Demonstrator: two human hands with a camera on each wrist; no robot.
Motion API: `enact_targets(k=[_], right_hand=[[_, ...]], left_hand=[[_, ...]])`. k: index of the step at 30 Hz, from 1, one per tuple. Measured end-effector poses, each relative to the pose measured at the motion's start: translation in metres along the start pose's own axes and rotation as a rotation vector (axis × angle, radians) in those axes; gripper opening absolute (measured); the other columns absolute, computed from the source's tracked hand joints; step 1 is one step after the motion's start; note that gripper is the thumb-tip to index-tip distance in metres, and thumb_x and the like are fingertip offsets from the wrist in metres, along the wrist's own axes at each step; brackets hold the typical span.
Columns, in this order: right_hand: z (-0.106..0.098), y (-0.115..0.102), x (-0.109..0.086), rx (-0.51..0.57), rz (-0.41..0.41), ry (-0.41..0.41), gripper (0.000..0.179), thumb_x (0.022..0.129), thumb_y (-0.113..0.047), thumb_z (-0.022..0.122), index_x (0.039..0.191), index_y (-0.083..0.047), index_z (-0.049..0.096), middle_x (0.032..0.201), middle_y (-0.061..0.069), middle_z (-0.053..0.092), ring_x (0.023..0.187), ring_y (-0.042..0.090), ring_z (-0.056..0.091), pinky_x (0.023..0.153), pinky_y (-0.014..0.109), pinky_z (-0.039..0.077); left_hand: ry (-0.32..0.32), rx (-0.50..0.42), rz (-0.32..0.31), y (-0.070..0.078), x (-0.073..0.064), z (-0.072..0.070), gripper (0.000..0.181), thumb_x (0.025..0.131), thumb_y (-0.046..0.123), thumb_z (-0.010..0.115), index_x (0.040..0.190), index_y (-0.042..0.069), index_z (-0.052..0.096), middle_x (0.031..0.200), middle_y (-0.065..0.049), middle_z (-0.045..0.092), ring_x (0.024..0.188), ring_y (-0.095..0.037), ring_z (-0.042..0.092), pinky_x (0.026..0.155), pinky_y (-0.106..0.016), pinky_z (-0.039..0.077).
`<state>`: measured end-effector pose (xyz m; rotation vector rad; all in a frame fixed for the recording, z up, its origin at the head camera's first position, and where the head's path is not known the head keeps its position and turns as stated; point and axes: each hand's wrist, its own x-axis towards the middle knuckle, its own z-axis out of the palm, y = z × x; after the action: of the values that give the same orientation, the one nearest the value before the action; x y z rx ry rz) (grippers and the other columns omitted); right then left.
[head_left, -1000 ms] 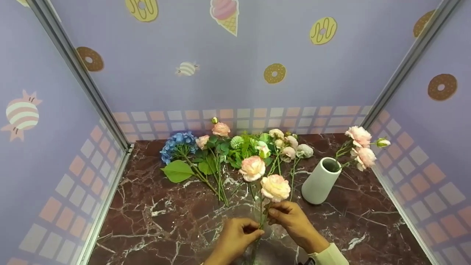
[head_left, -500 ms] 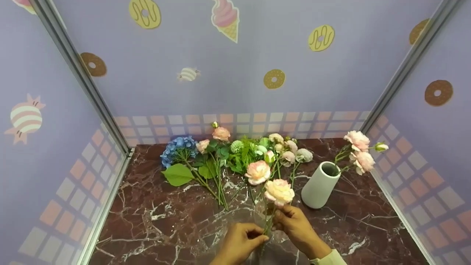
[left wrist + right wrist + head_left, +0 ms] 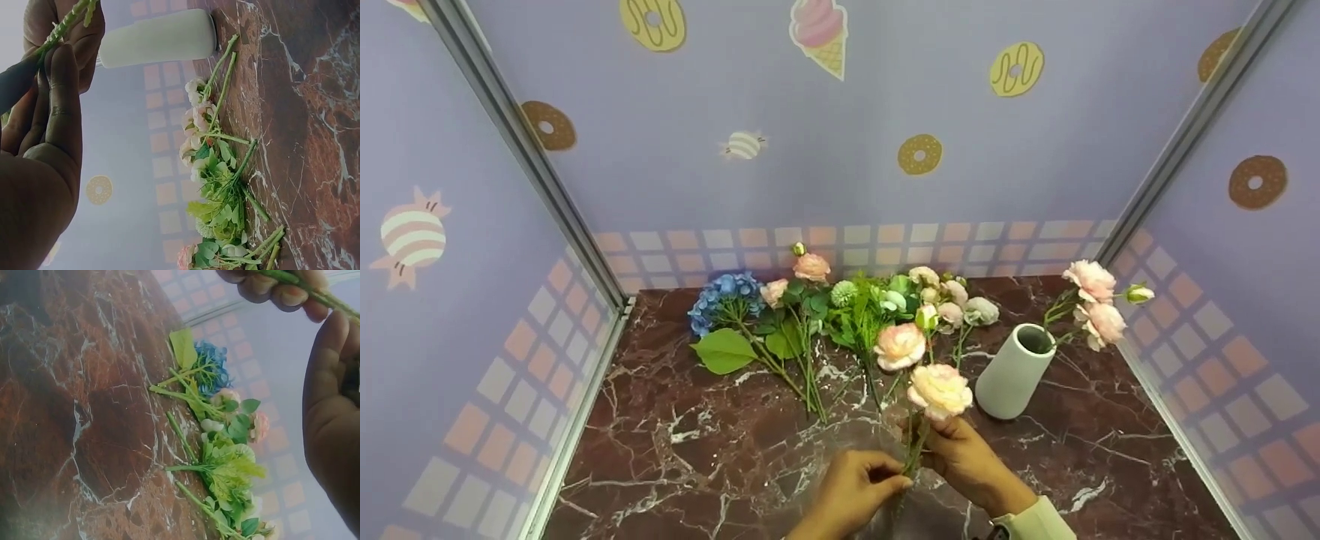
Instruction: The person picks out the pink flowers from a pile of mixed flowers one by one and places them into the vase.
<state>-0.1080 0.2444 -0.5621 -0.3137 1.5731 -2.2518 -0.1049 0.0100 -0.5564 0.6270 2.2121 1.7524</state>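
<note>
A rose stem with two pale pink-yellow blooms and a small bud stands upright between the hands. My left hand pinches its green stem low down, thumb against fingers. Just below the front bloom, my right hand holds the upper stem, its fingertips partly hidden behind it. The right wrist view shows fingers and a thumb along the green stem. To the right is a white vase with pink blooms leaning out of its mouth.
Along the back of the marble-patterned table lie a blue hydrangea, pink roses, green foliage and small pale blooms. Their stems point forward. Patterned walls enclose the back and both sides.
The held rose stem has shifted to the right, its bud and blooms moving across in front of the laid flowers. Both hands have moved slightly right with it and keep their hold.
</note>
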Motion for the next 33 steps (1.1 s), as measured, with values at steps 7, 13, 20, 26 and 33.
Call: enact_targets(k=[7, 13, 20, 26, 33], right_hand=[[0.0, 0.001, 0.001, -0.054, -0.01, -0.011, 0.026, 0.116, -0.009, 0.06, 0.119, -0.025, 0.081, 0.114, -0.014, 0.079, 0.105, 0.001, 0.073, 0.095, 0.023, 0.064], [0.004, -0.001, 0.002, -0.138, -0.057, 0.057, 0.028, 0.116, -0.008, 0.061, 0.108, -0.025, 0.082, 0.105, -0.015, 0.08, 0.096, 0.001, 0.073, 0.088, 0.021, 0.063], [0.009, -0.003, -0.002, -0.19, -0.167, 0.166, 0.04, 0.111, 0.003, 0.06, 0.104, -0.028, 0.085, 0.097, -0.015, 0.08, 0.085, 0.0, 0.071, 0.079, 0.02, 0.062], [0.007, -0.015, -0.005, -0.244, -0.304, 0.337, 0.034, 0.107, 0.009, 0.063, 0.102, -0.015, 0.087, 0.094, -0.011, 0.082, 0.081, 0.004, 0.074, 0.076, 0.022, 0.064], [-0.017, -0.074, -0.012, -0.418, -0.301, 0.75, 0.011, 0.105, 0.007, 0.072, 0.103, 0.005, 0.083, 0.087, -0.007, 0.081, 0.077, 0.012, 0.073, 0.072, 0.024, 0.065]], left_hand=[[0.006, 0.002, -0.006, 0.002, 0.001, 0.0, 0.011, 0.093, 0.014, 0.092, 0.098, 0.006, 0.089, 0.094, -0.007, 0.087, 0.078, 0.006, 0.067, 0.076, -0.017, 0.06], [0.018, -0.03, 0.017, -0.001, 0.002, 0.002, 0.012, 0.094, 0.012, 0.091, 0.1, 0.002, 0.088, 0.096, -0.012, 0.088, 0.081, 0.005, 0.072, 0.077, -0.017, 0.063], [0.025, -0.087, 0.034, -0.003, 0.002, 0.004, 0.014, 0.096, 0.014, 0.09, 0.103, 0.002, 0.088, 0.099, -0.013, 0.088, 0.083, 0.003, 0.075, 0.081, -0.018, 0.065], [0.063, -0.126, 0.005, -0.003, 0.0, 0.003, 0.018, 0.098, 0.018, 0.089, 0.11, 0.004, 0.088, 0.106, -0.014, 0.088, 0.085, 0.0, 0.079, 0.082, -0.019, 0.066], [0.118, -0.145, -0.023, -0.006, -0.002, -0.003, 0.018, 0.104, 0.017, 0.084, 0.111, 0.001, 0.087, 0.098, -0.015, 0.088, 0.081, -0.006, 0.082, 0.078, -0.018, 0.066]])
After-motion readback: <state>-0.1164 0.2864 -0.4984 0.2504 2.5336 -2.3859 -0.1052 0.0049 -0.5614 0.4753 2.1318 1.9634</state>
